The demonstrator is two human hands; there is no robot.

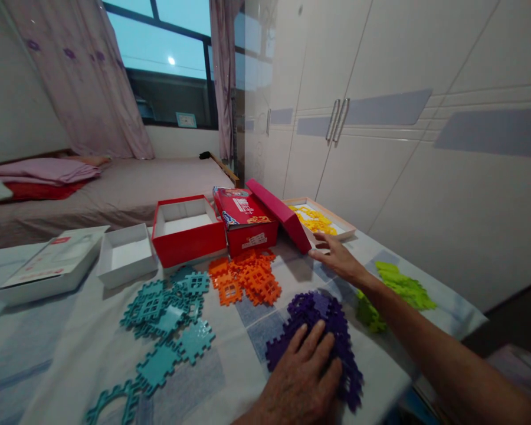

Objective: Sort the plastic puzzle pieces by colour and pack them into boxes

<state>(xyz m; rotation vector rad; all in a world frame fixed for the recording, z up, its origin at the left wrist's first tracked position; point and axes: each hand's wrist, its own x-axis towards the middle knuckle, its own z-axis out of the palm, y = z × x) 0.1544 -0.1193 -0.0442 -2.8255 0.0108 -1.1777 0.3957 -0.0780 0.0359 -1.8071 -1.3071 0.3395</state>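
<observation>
My left hand (301, 378) lies flat on a pile of dark purple interlocking plastic pieces (321, 304), its fingers slightly spread. Stretched out to the far side, my right hand (334, 254) has its thumb and fingers at the near end of a red box lid (283, 215). That lid is tilted against a printed red box (252, 233); its inner side is mostly hidden. Orange pieces (248, 277) are heaped in front of the box. Teal pieces (159, 319) spread to the left, and lime green ones (402, 286) lie beyond my right forearm.
Behind my right hand, a shallow tray (347, 229) contains yellow pieces (314, 219). An open red box (190, 245), a small white box (128, 257) and a flat white box (53, 260) line the table's far left. White wardrobe doors (389, 177) stand close behind the table; a bed (159, 183) is beyond.
</observation>
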